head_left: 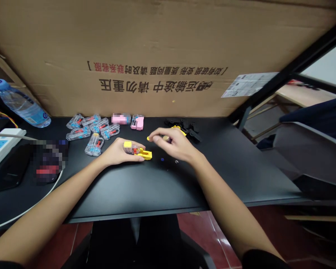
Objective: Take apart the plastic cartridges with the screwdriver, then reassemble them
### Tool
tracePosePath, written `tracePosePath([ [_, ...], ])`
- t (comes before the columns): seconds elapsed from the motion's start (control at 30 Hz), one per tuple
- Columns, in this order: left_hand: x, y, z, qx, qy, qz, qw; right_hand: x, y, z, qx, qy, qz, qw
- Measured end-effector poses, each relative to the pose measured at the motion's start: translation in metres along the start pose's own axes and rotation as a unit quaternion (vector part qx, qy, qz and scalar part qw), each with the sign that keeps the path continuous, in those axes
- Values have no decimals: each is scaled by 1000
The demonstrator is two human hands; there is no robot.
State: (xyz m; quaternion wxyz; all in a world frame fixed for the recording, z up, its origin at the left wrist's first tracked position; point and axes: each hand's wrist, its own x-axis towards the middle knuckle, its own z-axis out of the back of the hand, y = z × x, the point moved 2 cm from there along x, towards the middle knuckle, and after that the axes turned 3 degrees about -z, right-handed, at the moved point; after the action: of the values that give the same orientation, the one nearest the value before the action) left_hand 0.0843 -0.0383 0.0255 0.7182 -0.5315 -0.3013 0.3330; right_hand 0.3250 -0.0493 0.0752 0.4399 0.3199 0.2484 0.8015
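Note:
My left hand (119, 153) curls over a small toy assembly of clear plastic with yellow and red parts (133, 150), and its fingers rest on the yellow piece (145, 154) at the front. My right hand (172, 142) hangs just to the right, its fingertips pinched on a small yellow plastic part (148, 138). Several clear toy pieces with red and blue insides (93, 129) lie to the far left of my hands. Pink toy pieces (137, 122) stand behind them. A loose pile of black plastic parts (186, 130) sits beyond my right hand, with a yellow part (178, 128) partly hidden behind my fingers.
The black desk (156, 190) carries a tiny blue bit (162, 159) and a small ring (176, 161) near my hands. A water bottle (21, 104), a power strip (0, 147) and a pixelated object (49, 161) lie left. A cardboard sheet (156, 56) stands behind.

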Motion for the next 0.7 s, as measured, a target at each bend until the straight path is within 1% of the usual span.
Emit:
tracePosePath([
  [0.07, 0, -1, 0, 6, 2, 1, 1000, -2, 1, 2, 42, -94, -6, 995],
  [0.1, 0, -1, 0, 8, 2, 1, 1000, -3, 2, 1, 64, -121, -7, 991],
  [0.13, 0, -1, -1, 8, 2, 0, 1000, -4, 2, -1, 85, -134, -8, 987],
  [0.23, 0, 0, -1, 10, 1, -3, 1000, -6, 6, -9, 119, -136, -25, 983],
  [0.43, 0, 3, 0, 29, 1, -13, 1000, -4, 13, -20, 164, -140, -92, 972],
  [0.7, -1, 2, -1, 34, -3, -31, 999, -2, 13, -25, 189, -167, -120, 960],
])
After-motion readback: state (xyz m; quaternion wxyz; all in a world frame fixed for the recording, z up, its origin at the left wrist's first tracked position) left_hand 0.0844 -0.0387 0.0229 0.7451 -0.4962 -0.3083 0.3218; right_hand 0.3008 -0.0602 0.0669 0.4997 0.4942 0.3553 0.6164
